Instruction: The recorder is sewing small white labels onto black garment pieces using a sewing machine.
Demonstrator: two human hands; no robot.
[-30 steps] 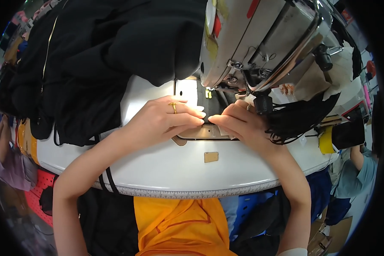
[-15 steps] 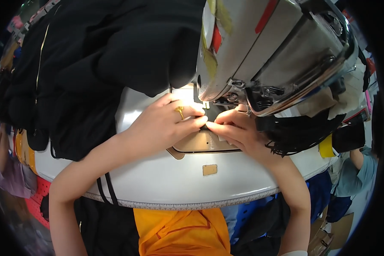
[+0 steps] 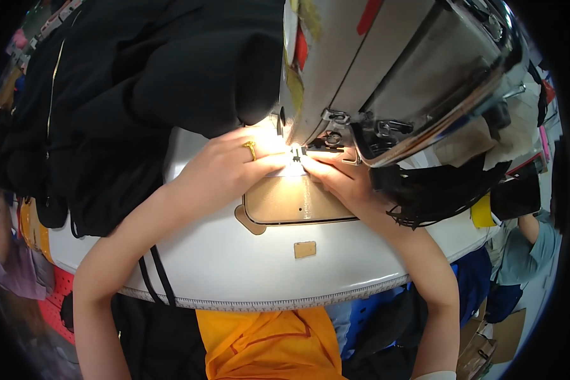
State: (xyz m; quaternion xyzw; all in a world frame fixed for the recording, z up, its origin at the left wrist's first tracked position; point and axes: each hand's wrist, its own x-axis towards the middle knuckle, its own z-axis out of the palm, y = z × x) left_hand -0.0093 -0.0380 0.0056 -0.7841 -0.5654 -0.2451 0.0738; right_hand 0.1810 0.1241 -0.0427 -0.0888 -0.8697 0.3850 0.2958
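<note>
At the sewing machine (image 3: 335,69), both hands work close to the lit presser foot (image 3: 296,154). My left hand (image 3: 234,155), with a yellow ring, lies just left of the foot, its fingers drawn together and the tips washed out by glare. Close on the right side of the foot is my right hand (image 3: 348,180), thumb and fingers bunched and partly covered by the machine's metal parts. What the fingertips pinch is lost in the bright light. A tan plate (image 3: 285,202) is set into the white table just in front of the hands.
A large black garment (image 3: 101,107) with a metal zip is heaped on the left. Black strips (image 3: 443,190) hang at the right, near a yellow roll (image 3: 484,211). A ruler tape (image 3: 266,304) follows the front edge. Other people sit at both sides.
My hands have moved slightly apart around the presser foot. The small dark piece between the fingertips no longer shows clearly, and the glare is stronger. The whole view has shifted a little.
</note>
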